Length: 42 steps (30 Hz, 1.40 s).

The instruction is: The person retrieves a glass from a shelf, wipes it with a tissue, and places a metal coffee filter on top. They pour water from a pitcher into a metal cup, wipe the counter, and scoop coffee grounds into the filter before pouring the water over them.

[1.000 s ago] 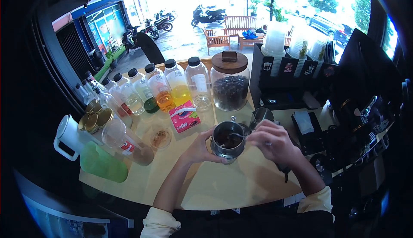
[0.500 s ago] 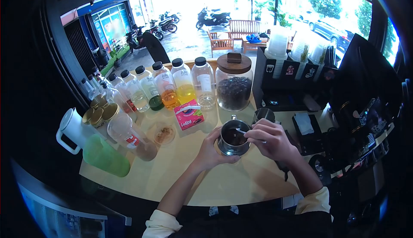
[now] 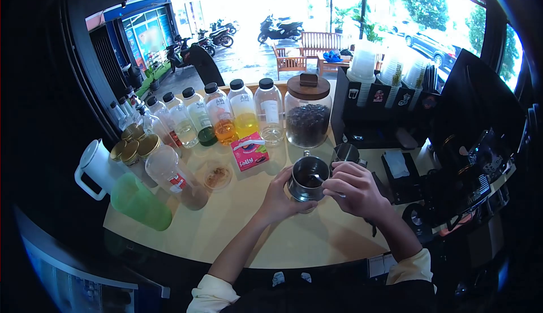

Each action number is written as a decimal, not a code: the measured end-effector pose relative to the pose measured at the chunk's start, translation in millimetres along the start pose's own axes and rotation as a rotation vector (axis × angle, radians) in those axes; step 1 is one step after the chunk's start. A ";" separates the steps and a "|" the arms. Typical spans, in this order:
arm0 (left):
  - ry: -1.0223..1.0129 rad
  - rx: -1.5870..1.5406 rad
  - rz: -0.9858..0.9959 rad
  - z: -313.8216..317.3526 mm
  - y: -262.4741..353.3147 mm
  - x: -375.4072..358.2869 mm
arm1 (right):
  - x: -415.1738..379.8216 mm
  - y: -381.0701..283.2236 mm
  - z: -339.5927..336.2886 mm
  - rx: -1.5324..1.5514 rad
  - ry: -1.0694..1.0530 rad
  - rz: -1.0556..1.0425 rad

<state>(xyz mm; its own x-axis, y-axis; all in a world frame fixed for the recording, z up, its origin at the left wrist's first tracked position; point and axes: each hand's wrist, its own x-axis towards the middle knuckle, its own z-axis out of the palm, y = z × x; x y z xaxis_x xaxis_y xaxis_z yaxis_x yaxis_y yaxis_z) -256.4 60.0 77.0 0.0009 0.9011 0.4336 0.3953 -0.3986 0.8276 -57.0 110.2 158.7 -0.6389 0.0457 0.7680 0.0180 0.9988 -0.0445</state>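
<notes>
My left hand [image 3: 280, 198] is wrapped around the side of a metal cup [image 3: 306, 192] standing on the counter, its handle pointing away from me. Dark liquid shows inside. In my right hand [image 3: 360, 188] is a thin spoon [image 3: 322, 179], pinched by its handle, with its lower end inside the cup. Just beyond my right hand is a dark, see-through glass [image 3: 345, 153]. A pink box [image 3: 250, 157] printed "jolly" lies to the left of the cup, and a white utensil rests across its top.
Behind the cup, a wood-lidded jar [image 3: 307, 121] holds dark contents. Bottles with black caps, one holding orange liquid [image 3: 225, 132], line the back left. A green pitcher [image 3: 140, 201] and round clear lid [image 3: 218, 178] sit left. Stacked plastic cups [image 3: 362, 64] stand in a black holder [image 3: 370, 101].
The spoon has shifted inside the cup, and my right hand has turned slightly with it. My left hand keeps its hold. The whole view has tilted a little.
</notes>
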 end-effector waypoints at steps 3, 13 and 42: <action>0.000 -0.032 -0.006 2.6 -3.4 -0.5 | -5.5 4.0 2.6 -0.096 -0.045 0.080; 0.083 0.053 0.036 -2.3 -7.6 -6.7 | 7.5 0.0 2.3 -0.129 -0.016 0.046; 0.380 0.416 0.400 -37.0 71.5 11.5 | -161.4 133.8 37.5 0.438 0.092 1.119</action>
<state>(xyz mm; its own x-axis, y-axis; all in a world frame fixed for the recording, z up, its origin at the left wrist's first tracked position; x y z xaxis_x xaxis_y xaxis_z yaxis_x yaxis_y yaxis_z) -262.1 35.6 154.3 -0.0719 0.5459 0.8347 0.7511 -0.5210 0.4055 19.7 235.9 4.9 -0.3789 0.9019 0.2075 0.2526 0.3164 -0.9144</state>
